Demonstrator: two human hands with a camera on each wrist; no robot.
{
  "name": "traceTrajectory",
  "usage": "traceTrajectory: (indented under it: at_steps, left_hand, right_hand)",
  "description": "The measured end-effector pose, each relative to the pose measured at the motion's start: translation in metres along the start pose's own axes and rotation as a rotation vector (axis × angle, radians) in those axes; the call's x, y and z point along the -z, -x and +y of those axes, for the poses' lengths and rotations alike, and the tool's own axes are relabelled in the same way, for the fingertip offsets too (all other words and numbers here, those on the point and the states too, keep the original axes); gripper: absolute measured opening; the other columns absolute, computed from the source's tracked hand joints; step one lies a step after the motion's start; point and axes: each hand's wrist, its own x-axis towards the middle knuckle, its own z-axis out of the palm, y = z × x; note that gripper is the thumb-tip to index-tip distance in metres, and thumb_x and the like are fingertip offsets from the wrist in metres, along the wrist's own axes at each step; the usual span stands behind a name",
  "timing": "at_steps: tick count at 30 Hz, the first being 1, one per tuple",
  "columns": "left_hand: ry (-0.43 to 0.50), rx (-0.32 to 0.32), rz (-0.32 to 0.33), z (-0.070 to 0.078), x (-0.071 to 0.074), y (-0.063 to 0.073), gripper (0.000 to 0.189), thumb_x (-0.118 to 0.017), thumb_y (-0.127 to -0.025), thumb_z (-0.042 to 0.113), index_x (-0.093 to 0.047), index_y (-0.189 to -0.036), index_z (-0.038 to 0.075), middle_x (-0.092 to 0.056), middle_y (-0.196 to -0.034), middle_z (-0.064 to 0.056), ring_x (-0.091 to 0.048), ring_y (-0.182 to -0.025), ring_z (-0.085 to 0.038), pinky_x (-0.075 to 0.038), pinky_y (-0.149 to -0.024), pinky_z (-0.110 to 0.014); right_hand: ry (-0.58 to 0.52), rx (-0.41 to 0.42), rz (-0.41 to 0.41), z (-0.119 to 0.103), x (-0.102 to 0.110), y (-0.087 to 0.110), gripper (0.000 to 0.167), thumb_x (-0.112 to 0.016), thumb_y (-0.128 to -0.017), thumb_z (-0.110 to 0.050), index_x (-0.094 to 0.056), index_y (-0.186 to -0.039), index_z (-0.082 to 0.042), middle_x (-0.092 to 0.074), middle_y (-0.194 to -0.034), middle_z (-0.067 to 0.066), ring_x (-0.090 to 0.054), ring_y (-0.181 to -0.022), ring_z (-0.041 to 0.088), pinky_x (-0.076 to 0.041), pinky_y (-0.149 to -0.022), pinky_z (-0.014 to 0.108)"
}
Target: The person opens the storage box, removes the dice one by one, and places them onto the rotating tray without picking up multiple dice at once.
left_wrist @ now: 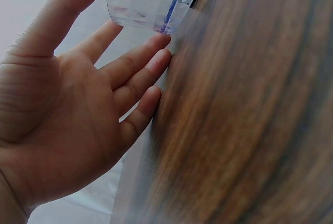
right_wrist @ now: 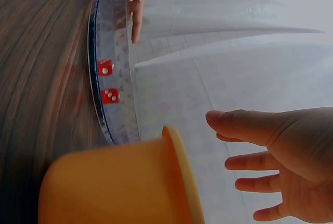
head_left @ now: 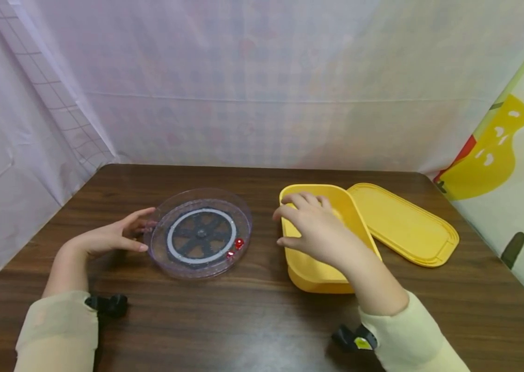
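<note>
A round, clear plastic tray (head_left: 161,261) with a dark wheel pattern on its floor sits left of the middle of the table. Two red dice (right_wrist: 105,67) lie inside it near its right wall. My left hand (head_left: 113,235) is beside the tray's left edge, thumb and fingers spread and fingertips right at the wall. In the left wrist view its palm shows bare. Over the deep yellow box (head_left: 308,268) hovers my right hand (head_left: 313,227), fingers apart and slightly bent. Nothing lies between those fingers in the right wrist view. My hand hides part of the box's inside.
A flat yellow lid (head_left: 406,227) leans against or lies close along the box's right side. Brown wood-grain table (head_left: 243,330) runs beneath everything. Pale curtains (head_left: 252,93) hang behind and at the left, and a printed cloth (head_left: 498,144) hangs at the right.
</note>
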Motion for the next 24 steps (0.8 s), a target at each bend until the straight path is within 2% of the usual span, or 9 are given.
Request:
traceTrajectory:
  at_steps: [15,24]
  left_hand:
    - [-0.01,-0.002,0.007,0.0,0.0,0.0,0.09,-0.07,-0.087,0.012,-0.008,-0.152,0.003,-0.026,-0.145,-0.035,-0.02,-0.132,-0.055,-0.027,-0.097,-0.065]
    - [0.001,-0.005,0.0,0.001,-0.001,0.0,0.09,-0.069,-0.087,0.011,-0.008,-0.151,0.003,-0.025,-0.145,-0.036,-0.019,-0.132,-0.056,-0.028,-0.097,-0.064]
  right_hand:
    - [-0.009,0.037,0.003,0.029,-0.005,0.02,0.034,-0.081,-0.078,-0.027,-0.066,-0.105,-0.013,-0.054,-0.122,0.014,-0.042,-0.119,0.037,-0.027,-0.093,0.057]
    - [0.028,0.005,-0.021,0.04,-0.01,0.029,0.034,-0.081,-0.078,-0.031,-0.066,-0.104,-0.015,-0.054,-0.122,0.014,-0.042,-0.12,0.038,-0.028,-0.093,0.058]
